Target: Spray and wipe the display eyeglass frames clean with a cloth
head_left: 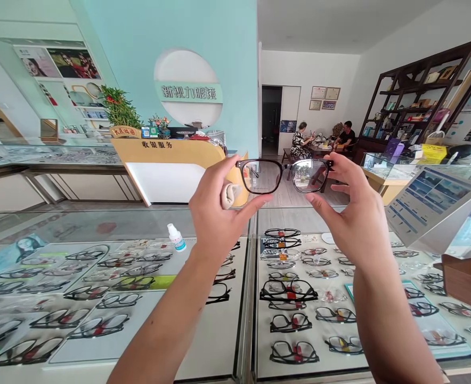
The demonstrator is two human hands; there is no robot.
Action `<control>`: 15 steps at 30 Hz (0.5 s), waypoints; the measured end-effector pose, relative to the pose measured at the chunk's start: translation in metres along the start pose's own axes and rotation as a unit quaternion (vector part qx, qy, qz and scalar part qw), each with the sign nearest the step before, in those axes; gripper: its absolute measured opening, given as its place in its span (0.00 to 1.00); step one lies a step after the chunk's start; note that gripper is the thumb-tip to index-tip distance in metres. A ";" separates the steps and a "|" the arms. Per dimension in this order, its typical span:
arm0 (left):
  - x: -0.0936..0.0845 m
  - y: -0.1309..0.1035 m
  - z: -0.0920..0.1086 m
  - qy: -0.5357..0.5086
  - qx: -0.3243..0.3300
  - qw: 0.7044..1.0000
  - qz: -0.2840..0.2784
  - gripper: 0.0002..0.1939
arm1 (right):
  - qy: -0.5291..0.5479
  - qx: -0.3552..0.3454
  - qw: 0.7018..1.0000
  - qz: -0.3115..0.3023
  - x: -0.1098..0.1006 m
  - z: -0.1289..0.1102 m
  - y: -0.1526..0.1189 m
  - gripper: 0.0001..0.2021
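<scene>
A pair of dark-framed eyeglasses [280, 178] is held up level above the glass display case. My left hand [215, 208] grips the left end of the frame between thumb and fingers, with a rolled pale cloth [229, 196] tucked in the same hand. At the other end, my right hand [351, 208] pinches the frame's right side, its thumb under the lens. Below and left of the glasses, a small white spray bottle [176, 238] with a blue-green label stands on the glass top.
Rows of eyeglasses [293, 352] lie inside the glass display case [111, 218]. A tilted leaflet stand [435, 205] and a brown wooden object [467, 282] are at the right. Beyond stands a reception counter [165, 181]. Two people sit at a far table [319, 152].
</scene>
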State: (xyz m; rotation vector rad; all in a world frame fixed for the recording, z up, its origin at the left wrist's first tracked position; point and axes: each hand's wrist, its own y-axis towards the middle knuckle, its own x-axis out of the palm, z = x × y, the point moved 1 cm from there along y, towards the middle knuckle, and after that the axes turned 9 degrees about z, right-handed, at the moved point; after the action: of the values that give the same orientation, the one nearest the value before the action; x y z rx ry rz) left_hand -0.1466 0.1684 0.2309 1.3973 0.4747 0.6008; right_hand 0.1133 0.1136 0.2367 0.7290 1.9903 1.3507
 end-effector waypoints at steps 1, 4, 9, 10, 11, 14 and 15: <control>0.000 0.000 -0.001 0.001 0.002 1.000 -0.002 0.41 | -0.001 -0.002 1.000 0.002 0.000 0.001 0.000 0.35; 0.001 0.000 -0.003 0.000 0.007 1.000 -0.003 0.40 | -0.004 -0.001 1.000 -0.001 0.001 0.002 0.000 0.35; 0.002 0.001 -0.005 0.008 0.017 1.000 0.005 0.40 | 0.001 0.015 1.000 -0.007 0.000 -0.001 0.001 0.35; 0.002 0.001 -0.005 0.011 0.017 1.000 0.005 0.41 | 0.002 0.017 1.000 -0.006 0.000 -0.001 0.001 0.34; 0.002 0.001 -0.005 0.013 0.015 1.000 0.004 0.41 | 0.002 0.017 1.000 -0.004 0.001 -0.001 0.001 0.34; 0.002 0.000 -0.004 0.013 0.007 1.000 0.001 0.42 | -0.007 0.013 1.000 0.001 0.002 0.000 0.000 0.34; 0.002 -0.001 -0.004 0.013 0.005 1.000 0.002 0.42 | -0.010 0.010 1.000 0.003 0.003 0.000 0.000 0.35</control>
State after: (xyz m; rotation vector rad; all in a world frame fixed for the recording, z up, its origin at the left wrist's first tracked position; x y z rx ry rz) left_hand -0.1473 0.1728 0.2300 1.4029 0.4959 0.6210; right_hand 0.1117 0.1155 0.2359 0.7550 1.9894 1.3235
